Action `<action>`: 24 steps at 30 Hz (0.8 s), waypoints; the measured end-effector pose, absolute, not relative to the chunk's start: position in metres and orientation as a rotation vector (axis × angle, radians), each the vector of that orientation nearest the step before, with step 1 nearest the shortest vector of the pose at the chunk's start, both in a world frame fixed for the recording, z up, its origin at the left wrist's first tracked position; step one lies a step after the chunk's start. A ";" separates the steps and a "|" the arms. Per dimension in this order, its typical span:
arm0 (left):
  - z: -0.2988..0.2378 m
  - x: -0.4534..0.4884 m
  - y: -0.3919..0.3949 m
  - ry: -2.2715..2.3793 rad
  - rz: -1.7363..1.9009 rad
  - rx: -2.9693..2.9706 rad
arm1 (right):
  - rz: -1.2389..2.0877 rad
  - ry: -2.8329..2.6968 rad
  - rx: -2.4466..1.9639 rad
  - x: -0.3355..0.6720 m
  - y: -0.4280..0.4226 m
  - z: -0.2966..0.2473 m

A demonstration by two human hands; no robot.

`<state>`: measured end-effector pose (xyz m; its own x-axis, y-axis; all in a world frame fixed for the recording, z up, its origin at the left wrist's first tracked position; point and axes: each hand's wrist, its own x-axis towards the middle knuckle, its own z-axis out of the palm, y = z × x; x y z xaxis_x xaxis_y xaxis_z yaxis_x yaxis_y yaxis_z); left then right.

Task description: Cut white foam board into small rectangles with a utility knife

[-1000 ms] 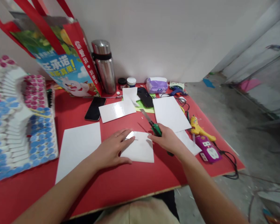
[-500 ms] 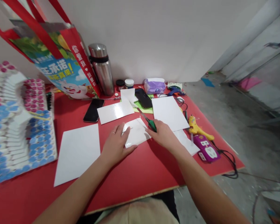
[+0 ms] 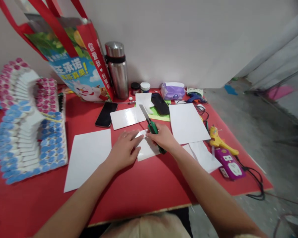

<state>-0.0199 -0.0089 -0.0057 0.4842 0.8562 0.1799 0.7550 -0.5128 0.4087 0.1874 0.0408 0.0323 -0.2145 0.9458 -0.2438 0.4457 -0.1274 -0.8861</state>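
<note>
My right hand (image 3: 165, 137) is closed round the green handle of a utility knife (image 3: 152, 127), whose long blade points up and away to the left. Beneath the knife lies a small glossy white card (image 3: 149, 151) on the red table. My left hand (image 3: 124, 148) rests flat at the card's left edge, fingers stretched towards the knife, and holds nothing. Beyond both hands is a white glossy strip (image 3: 126, 118). To the left of my left hand is a larger white sheet (image 3: 88, 158), and another white sheet (image 3: 188, 124) lies beyond my right hand.
A phone (image 3: 106, 114), a steel flask (image 3: 118, 71) and a printed bag (image 3: 81, 76) stand or lie at the back left. Pink and blue flowered pieces (image 3: 32, 142) fill the far left. A yellow glue gun (image 3: 220, 141) and a purple power socket (image 3: 229, 164) lie right.
My right hand has shifted left across the card, with the knife turned so more of its handle shows. My left hand stays at the card. The camera view has swung slightly left.
</note>
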 end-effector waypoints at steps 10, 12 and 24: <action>-0.007 -0.035 0.000 1.561 0.958 2.064 | 1.428 -1.700 -1.536 0.183 0.054 0.023; -0.008 -0.038 0.001 1.593 0.968 2.062 | 1.438 -1.660 -1.530 0.183 0.053 0.022; -0.017 -0.031 0.009 1.549 1.009 2.128 | 1.426 -1.641 -1.588 0.181 0.053 0.024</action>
<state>-0.0310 0.0086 -0.0166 0.1618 0.9219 0.3519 0.6949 -0.3597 0.6227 0.1811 0.0535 0.0242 -0.2397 0.9133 -0.3291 0.4534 -0.1945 -0.8698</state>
